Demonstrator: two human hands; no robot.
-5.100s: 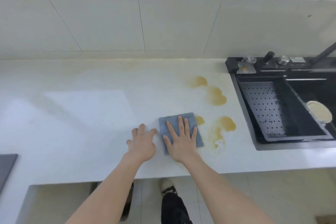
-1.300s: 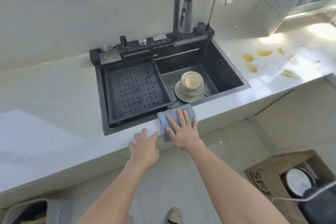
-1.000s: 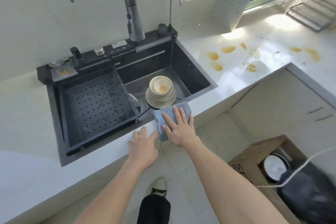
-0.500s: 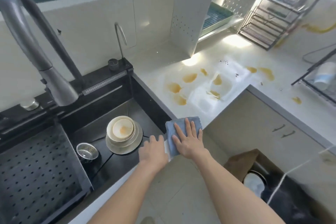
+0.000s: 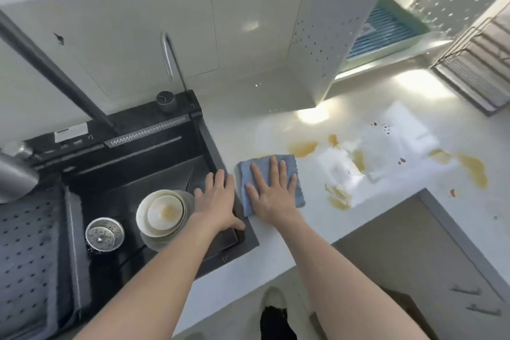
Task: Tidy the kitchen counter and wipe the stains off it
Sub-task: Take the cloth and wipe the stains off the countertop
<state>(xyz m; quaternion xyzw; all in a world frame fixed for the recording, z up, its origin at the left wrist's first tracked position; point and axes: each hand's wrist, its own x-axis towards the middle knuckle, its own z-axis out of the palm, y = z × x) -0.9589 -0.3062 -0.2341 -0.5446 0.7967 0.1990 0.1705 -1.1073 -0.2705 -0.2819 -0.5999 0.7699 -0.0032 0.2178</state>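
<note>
The cloth [image 5: 271, 181] lies on the surface [image 5: 276, 113] just right of the sink [image 5: 218, 157]. Stains [image 5: 303, 148] spread right of the sink; stacked bowls [image 5: 164, 211] and a strainer [image 5: 104, 234] sit in it.

Right hand [image 5: 273, 193], flat on the folded blue-grey microfibre cloth [image 5: 271, 183], is sliding it rightward off the black sink's [image 5: 212, 143] front rim onto the white counter [image 5: 276, 107], nearing the orange-brown stains [image 5: 303, 148]; left hand [image 5: 218, 201] is following, now over the sink's corner.

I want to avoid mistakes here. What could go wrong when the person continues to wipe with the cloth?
1. The cloth may smear the brown stains across the counter instead of lifting them.
2. The left hand rests at the sink edge; it might slip toward the stacked bowls.
</note>
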